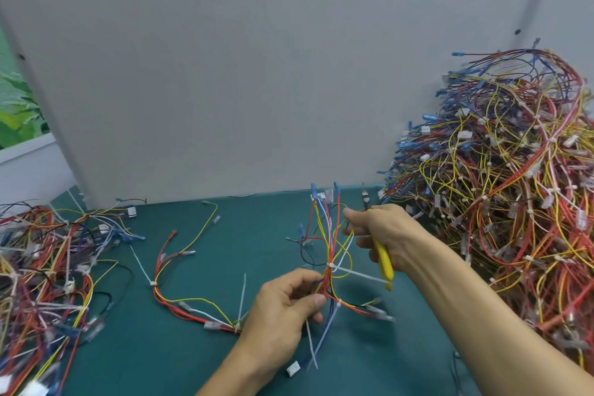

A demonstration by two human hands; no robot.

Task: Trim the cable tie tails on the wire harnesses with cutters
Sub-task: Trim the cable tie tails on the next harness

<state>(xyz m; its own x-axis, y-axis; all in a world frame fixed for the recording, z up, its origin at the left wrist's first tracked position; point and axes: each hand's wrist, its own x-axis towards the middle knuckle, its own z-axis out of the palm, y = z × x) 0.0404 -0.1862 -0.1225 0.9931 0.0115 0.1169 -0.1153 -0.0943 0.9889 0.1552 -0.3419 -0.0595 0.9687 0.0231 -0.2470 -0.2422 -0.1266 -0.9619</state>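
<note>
Far left: small heap of wire harnesses [41, 267] on green mat [199, 363]. Beside it, 1 loose harness [180, 296] lies flat, white ties sticking up. Middle: left hand [283, 309] pinches held harness [328, 276] low down, wires fanning up above mat. White tie tail [360, 274] pokes right from bundle. Then right hand [385, 235] wraps tight round yellow cutters [384, 262], tip up; blades blurry, maybe closed. Far right: big heap [514, 186]

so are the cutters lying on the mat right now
No, the right hand grips the yellow-handled cutters above the mat, beside the harness that the left hand holds.
</note>
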